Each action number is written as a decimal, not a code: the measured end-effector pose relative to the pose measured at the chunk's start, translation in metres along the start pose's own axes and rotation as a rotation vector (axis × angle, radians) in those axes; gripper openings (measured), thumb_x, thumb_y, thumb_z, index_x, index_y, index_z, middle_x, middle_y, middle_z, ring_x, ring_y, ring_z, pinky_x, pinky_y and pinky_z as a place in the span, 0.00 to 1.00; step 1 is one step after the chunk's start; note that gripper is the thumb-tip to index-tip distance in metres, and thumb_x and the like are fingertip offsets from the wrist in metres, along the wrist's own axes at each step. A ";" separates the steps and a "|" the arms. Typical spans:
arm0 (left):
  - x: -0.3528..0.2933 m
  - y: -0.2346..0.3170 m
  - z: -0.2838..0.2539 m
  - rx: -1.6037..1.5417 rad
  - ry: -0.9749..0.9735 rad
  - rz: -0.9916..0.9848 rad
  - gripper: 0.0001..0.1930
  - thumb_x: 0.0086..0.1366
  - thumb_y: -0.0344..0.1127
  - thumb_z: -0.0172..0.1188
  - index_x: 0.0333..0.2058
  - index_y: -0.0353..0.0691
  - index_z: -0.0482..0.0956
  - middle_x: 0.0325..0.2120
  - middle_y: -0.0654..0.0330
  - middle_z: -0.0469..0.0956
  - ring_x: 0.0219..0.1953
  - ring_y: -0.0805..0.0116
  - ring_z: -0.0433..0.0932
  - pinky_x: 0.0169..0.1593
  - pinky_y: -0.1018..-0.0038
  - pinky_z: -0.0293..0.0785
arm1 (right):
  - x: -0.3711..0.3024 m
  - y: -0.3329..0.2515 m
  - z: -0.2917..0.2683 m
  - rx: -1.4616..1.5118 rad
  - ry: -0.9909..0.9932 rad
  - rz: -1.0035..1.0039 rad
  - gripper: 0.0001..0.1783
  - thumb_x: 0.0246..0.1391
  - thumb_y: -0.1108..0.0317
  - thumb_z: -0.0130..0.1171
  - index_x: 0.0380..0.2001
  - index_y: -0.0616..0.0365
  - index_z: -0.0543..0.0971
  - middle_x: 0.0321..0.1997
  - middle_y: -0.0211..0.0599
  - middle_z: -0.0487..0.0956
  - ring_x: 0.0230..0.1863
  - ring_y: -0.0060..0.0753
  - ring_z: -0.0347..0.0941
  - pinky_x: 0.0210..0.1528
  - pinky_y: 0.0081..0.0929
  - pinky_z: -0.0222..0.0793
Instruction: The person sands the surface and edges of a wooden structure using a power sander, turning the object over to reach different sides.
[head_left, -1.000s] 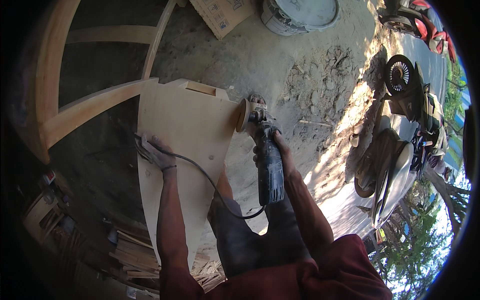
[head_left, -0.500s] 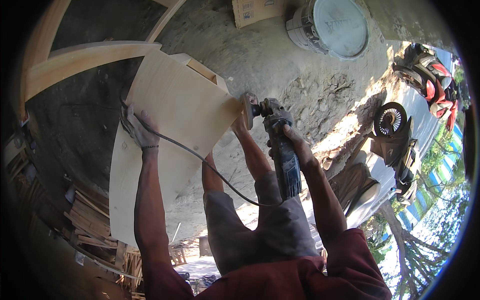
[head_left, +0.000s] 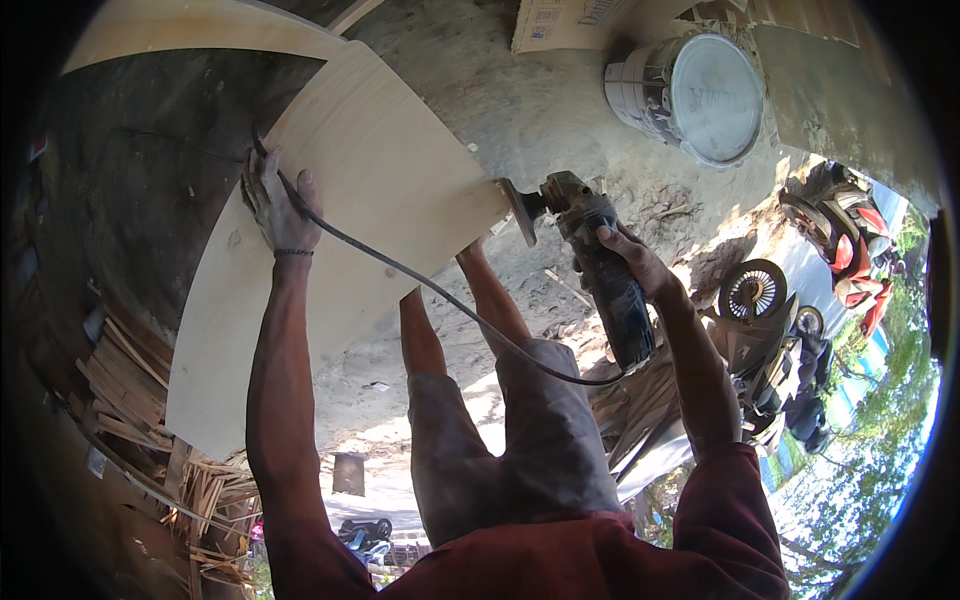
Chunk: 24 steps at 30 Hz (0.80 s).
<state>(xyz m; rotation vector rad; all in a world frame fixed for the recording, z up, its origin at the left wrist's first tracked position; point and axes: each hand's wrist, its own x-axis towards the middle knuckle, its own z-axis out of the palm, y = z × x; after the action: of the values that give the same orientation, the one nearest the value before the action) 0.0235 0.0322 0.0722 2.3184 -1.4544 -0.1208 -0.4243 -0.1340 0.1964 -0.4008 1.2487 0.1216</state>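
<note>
A large pale wooden panel with a curved left edge stands in front of my legs. At that edge my left hand grips it, thumb on the face and outer fingers at the rim. A black power cable passes between thumb and fingers and loops across to the angle grinder. My right hand is wrapped round the grinder's body. The grinder's disc is beside the panel's right corner; I cannot tell whether they touch. My feet are hidden behind the panel.
A lidded bucket and a cardboard box stand beyond the panel. Wooden framing lies at the far left. Scrap wood is piled at left. Motorcycles are parked at right, beyond broken ground.
The grinder has tilted, its rear end swinging right, and its disc has shifted right along the panel's corner. My left hand stays on the panel's edge. The whole view has shifted too.
</note>
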 end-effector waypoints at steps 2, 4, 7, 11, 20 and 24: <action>0.001 0.002 0.001 0.006 0.006 0.013 0.27 0.73 0.51 0.53 0.64 0.42 0.64 0.63 0.34 0.65 0.67 0.31 0.60 0.68 0.37 0.54 | 0.002 -0.011 -0.004 -0.039 -0.047 0.014 0.33 0.63 0.43 0.61 0.59 0.58 0.71 0.40 0.42 0.80 0.34 0.34 0.81 0.37 0.33 0.81; 0.001 0.001 0.000 0.010 -0.004 0.002 0.28 0.73 0.51 0.54 0.64 0.42 0.64 0.63 0.34 0.65 0.68 0.31 0.60 0.69 0.37 0.54 | 0.010 -0.021 -0.009 -0.040 -0.079 0.041 0.36 0.61 0.46 0.64 0.63 0.56 0.66 0.42 0.43 0.79 0.39 0.36 0.81 0.39 0.35 0.82; -0.002 -0.002 -0.001 0.039 -0.016 -0.001 0.28 0.72 0.51 0.55 0.64 0.43 0.64 0.64 0.34 0.64 0.69 0.32 0.59 0.69 0.37 0.54 | 0.019 -0.033 -0.006 -0.083 -0.111 0.065 0.37 0.61 0.49 0.65 0.65 0.56 0.64 0.44 0.42 0.77 0.42 0.36 0.80 0.41 0.35 0.82; 0.001 0.007 -0.003 0.056 0.003 -0.022 0.27 0.74 0.52 0.52 0.64 0.43 0.64 0.65 0.37 0.64 0.69 0.34 0.59 0.71 0.39 0.51 | 0.024 -0.051 -0.003 -0.146 -0.139 0.083 0.38 0.62 0.48 0.63 0.66 0.56 0.62 0.46 0.43 0.77 0.42 0.36 0.80 0.41 0.35 0.82; 0.008 0.013 -0.006 0.053 0.004 -0.016 0.29 0.71 0.53 0.56 0.63 0.45 0.64 0.62 0.36 0.66 0.68 0.35 0.61 0.68 0.39 0.57 | 0.041 -0.066 0.003 -0.135 -0.150 0.107 0.34 0.62 0.40 0.61 0.56 0.57 0.73 0.37 0.41 0.81 0.33 0.34 0.81 0.36 0.33 0.81; 0.004 0.009 -0.010 0.069 -0.033 -0.066 0.29 0.69 0.52 0.57 0.63 0.45 0.64 0.65 0.43 0.65 0.70 0.40 0.59 0.70 0.41 0.54 | 0.055 -0.091 0.026 -0.117 -0.180 0.142 0.34 0.61 0.39 0.62 0.56 0.56 0.74 0.37 0.40 0.81 0.32 0.35 0.81 0.35 0.32 0.81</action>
<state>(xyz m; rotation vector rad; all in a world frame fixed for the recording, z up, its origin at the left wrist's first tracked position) 0.0207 0.0279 0.0853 2.4320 -1.4186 -0.1296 -0.3555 -0.2160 0.1724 -0.3925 1.0945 0.3460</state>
